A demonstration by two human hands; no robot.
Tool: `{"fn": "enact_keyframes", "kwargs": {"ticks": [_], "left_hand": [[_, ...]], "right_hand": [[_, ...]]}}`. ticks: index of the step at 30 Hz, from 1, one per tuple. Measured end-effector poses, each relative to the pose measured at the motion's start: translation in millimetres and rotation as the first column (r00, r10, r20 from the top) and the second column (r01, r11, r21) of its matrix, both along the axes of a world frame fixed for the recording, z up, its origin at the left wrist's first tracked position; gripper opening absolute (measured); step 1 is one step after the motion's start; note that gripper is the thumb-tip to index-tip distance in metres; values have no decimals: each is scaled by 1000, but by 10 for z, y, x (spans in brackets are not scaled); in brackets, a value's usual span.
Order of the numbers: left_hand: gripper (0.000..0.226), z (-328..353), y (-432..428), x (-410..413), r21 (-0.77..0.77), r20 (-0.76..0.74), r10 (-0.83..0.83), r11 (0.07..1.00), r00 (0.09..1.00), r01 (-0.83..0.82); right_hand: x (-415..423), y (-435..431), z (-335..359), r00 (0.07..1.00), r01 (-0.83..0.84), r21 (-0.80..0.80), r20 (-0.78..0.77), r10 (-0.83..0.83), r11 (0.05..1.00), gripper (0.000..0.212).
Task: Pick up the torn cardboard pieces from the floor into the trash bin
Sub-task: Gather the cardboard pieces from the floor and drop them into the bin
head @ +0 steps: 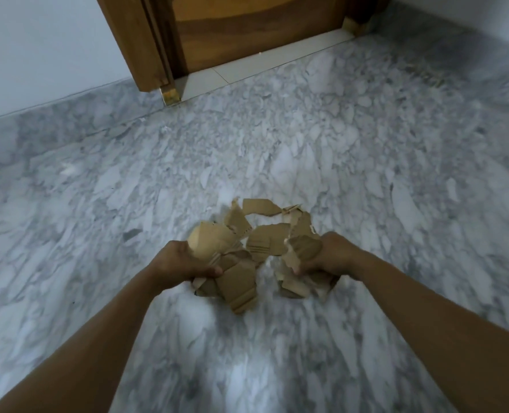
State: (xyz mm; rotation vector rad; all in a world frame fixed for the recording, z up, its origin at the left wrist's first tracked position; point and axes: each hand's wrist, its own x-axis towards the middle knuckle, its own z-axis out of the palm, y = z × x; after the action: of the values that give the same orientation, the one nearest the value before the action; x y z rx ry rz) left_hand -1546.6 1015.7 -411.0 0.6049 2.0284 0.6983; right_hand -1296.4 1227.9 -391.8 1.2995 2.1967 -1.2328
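Observation:
Several torn brown cardboard pieces lie bunched on the grey marble floor at the middle of the view. My left hand grips a handful of the pieces on the left side of the pile, thumb curled over them. My right hand grips another bunch on the right side. A few loose pieces lie on the floor just beyond both hands. No trash bin is in view.
A wooden door with its frame stands at the far end, with a pale threshold strip below it. A white wall runs along the left. Marble floor spreads all around the pile.

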Motion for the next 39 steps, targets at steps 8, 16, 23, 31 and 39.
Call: {"fn": "enact_keyframes", "kwargs": {"ticks": [8,16,23,31,39], "left_hand": [[72,-61,915,340,-196,-304,-462,886,833,420],[90,-296,1154,468,-215,-381,-556,830,739,514],[73,-252,1238,482,-275,-345,-574,818,743,505],[67,-176,1105,521,-155,-338,-478,878,811,452],[53,100,563,156,45,-159,-77,995,984,85]], "right_hand": [[9,26,-310,988,-125,176,115,106,976,56],[80,-77,-496,996,33,169,-85,-19,985,74],[138,-147,-463,989,138,210,25,-146,968,39],[202,-238,-497,989,139,274,-80,-122,952,36],[406,244,-192,924,348,26,-180,-338,937,61]]}}
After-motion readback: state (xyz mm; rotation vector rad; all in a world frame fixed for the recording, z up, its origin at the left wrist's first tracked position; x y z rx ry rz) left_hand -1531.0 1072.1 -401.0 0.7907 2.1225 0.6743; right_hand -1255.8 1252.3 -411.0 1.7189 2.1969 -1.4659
